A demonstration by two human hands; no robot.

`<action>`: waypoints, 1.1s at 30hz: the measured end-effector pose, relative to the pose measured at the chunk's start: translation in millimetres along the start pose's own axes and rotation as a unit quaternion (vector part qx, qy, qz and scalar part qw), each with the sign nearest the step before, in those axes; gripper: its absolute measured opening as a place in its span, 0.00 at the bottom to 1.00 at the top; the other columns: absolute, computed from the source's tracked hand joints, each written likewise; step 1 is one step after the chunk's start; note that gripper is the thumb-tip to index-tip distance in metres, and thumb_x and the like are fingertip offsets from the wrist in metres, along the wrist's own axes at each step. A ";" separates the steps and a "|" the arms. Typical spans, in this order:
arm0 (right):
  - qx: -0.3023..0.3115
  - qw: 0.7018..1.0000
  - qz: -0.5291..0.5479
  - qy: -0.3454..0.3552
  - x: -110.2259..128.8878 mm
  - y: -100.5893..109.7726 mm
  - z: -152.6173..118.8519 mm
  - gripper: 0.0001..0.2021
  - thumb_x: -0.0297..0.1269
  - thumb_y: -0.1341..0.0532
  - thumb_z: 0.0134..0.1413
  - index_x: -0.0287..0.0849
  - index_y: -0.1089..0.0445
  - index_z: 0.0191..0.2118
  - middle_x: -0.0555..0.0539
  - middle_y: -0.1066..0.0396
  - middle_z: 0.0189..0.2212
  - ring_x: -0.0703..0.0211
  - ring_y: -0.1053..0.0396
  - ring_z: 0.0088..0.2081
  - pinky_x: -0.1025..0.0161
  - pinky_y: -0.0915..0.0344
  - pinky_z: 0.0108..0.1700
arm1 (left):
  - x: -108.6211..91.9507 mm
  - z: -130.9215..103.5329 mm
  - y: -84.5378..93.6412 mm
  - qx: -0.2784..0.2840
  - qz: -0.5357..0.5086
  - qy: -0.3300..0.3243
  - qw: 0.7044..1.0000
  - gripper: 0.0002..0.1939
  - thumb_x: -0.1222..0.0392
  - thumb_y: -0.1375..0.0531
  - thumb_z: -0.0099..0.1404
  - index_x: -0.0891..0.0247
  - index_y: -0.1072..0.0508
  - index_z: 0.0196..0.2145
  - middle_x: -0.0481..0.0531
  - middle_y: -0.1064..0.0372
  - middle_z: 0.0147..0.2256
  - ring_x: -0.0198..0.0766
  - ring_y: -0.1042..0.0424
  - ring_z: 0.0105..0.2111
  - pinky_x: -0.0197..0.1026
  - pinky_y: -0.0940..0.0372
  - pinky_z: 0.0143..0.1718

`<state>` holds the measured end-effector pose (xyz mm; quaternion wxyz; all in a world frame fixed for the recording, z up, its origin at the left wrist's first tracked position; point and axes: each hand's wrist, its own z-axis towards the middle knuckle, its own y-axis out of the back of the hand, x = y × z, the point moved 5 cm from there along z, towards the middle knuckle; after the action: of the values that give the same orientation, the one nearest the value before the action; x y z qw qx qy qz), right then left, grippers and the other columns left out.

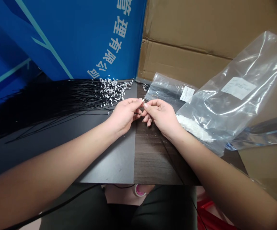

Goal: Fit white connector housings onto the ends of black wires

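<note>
Head view: over the bench point(150, 163), part smooth dark grey and part dark wood grain, two bare hands meet near the middle. The left hand point(127, 115) has its thumb and forefinger pinched closed on a tiny white piece point(143, 101), mostly covered by the fingertips, so its shape is hard to make out. The right hand point(162, 116) touches or nearly touches it there, its thumb and forefinger also pinched together; what they grip is hidden. A thin black line, apparently a wire, emerges from under the right wrist and runs to the near edge; its upper end cannot be seen.

On the left lies a thick bundle of thin black wires with small white tips point(113, 91), its far-left end lost in shadow. To the right, behind the right hand, is a small clear plastic bag with dark contents point(166, 86), partly covered. Nearer and further right, a large clear plastic bag point(236, 108) holds a heap of white bits point(196, 127), too small to tell apart and partly blocked by the right forearm.
</note>
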<state>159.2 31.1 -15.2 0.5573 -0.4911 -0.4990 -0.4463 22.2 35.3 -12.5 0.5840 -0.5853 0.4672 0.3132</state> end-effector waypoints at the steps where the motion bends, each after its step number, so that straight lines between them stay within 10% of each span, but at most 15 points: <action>1: -0.001 1.000 -0.008 0.003 0.0 0.4 0.2 0.15 0.45 0.27 0.59 0.41 0.31 0.38 0.50 0.24 0.23 0.64 0.28 0.20 0.70 0.35 0.17 | 0.2 0.0 0.1 -0.002 0.000 0.000 1.000 0.11 0.62 0.34 0.70 0.67 0.25 0.30 0.48 0.32 0.25 0.29 0.34 0.25 0.33 0.38 0.29; 33: -0.038 0.991 -0.122 0.025 7.3 5.9 -1.7 0.08 0.38 0.32 0.60 0.41 0.27 0.35 0.50 0.23 0.25 0.70 0.35 0.18 0.71 0.40 0.19 | -0.5 1.0 5.8 -0.052 0.000 -0.013 0.999 0.08 0.61 0.30 0.65 0.66 0.25 0.32 0.49 0.28 0.34 0.28 0.35 0.26 0.35 0.37 0.30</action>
<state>166.0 30.1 -8.6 0.4920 -0.4356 -0.5238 -0.5420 17.0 37.0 -14.4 0.5586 -0.6107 0.4425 0.3452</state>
